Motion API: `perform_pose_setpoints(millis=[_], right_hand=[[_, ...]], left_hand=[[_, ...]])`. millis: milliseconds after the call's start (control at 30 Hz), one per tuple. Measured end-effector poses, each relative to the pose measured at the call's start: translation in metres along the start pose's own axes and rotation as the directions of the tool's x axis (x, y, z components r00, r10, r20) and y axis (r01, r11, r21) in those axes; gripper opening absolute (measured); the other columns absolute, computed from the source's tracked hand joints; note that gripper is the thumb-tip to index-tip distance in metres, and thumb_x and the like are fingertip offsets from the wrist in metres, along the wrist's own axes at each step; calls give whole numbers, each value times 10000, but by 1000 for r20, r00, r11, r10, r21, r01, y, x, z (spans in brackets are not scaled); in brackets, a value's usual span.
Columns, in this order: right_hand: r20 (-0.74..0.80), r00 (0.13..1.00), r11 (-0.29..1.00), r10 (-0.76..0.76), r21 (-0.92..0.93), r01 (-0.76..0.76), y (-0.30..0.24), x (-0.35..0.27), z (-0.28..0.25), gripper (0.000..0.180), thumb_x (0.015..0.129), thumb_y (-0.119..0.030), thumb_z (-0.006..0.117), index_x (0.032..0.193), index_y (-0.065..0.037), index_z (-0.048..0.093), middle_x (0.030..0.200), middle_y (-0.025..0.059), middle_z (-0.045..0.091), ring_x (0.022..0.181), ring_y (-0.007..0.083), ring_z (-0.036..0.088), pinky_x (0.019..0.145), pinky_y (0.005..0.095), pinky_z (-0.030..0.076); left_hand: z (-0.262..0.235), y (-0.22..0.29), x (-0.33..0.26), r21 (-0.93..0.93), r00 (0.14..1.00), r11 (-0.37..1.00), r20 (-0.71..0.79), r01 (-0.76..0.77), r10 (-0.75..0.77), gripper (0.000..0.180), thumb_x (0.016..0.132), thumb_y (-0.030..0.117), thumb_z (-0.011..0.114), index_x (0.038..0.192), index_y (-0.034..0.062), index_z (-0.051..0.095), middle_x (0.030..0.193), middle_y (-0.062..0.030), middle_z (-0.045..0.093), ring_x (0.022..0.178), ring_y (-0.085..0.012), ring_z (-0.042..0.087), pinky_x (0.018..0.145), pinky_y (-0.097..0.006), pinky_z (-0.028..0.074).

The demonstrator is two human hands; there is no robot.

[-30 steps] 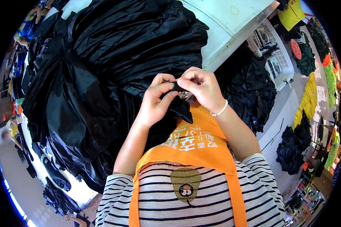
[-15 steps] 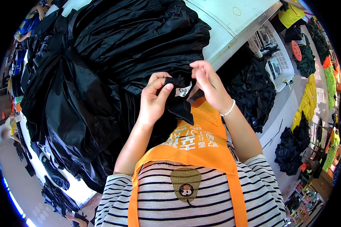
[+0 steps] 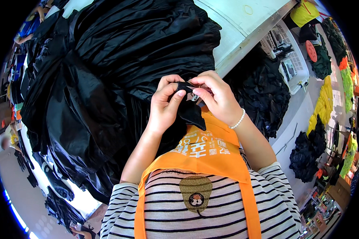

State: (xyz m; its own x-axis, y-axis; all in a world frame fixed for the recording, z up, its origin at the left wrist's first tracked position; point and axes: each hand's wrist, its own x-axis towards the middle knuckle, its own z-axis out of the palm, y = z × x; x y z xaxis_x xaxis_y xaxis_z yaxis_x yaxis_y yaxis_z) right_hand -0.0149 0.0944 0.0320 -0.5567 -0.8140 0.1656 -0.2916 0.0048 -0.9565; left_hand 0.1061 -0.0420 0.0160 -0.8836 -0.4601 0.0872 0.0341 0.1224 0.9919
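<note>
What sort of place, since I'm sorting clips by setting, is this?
Probably a garment workshop: black fabric is heaped on a white table, a white basket stands nearby, and yellow cloth lies beyond.

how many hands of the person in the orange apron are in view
2: the left hand pinching the black cloth, and the right hand beside it, at the small white label. Some fingertips are hidden.
</note>
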Motion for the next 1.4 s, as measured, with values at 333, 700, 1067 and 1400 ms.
perform_pose_setpoints(millis=[333, 700, 1067, 1400], right_hand=[[119, 992, 996, -45, -68, 53, 1, 8, -10, 155, 853, -13, 622, 1005, 2, 600, 943, 89, 565, 777, 184, 602, 674, 266, 481], [184, 980, 994, -81, -51, 92, 3, 15, -13, 165, 860, -5, 620, 1023, 12, 601, 960, 78, 561, 740, 142, 608, 646, 236, 486], [143, 989, 998, -29, 61, 21, -1, 14, -7, 149, 853, -9, 626, 1001, 6, 609, 929, 76, 567, 738, 148, 612, 650, 244, 495], [141, 990, 996, -19, 84, 7, 1, 12, -6, 135, 852, -1, 626, 986, 7, 609, 922, 76, 565, 724, 148, 608, 642, 243, 492]], left_hand=[[-4, -1, -2, 27, 999, 999, 35, -34, 33, 79, 854, 2, 599, 921, -13, 637, 1072, -96, 539, 976, -190, 547, 853, -272, 442], [-5, 4, -1, 19, 997, 1000, 81, 1, -2, 85, 847, 3, 612, 925, -15, 640, 1058, -102, 540, 975, -200, 551, 862, -278, 436], [-3, 2, 1, 58, 995, 998, 100, -23, 17, 70, 829, -12, 617, 895, -21, 636, 1049, -109, 545, 993, -219, 546, 871, -286, 429], [-5, 5, 2, 53, 991, 998, 135, -21, 14, 81, 825, -19, 615, 900, -15, 646, 1050, -101, 540, 989, -199, 542, 864, -275, 427]])
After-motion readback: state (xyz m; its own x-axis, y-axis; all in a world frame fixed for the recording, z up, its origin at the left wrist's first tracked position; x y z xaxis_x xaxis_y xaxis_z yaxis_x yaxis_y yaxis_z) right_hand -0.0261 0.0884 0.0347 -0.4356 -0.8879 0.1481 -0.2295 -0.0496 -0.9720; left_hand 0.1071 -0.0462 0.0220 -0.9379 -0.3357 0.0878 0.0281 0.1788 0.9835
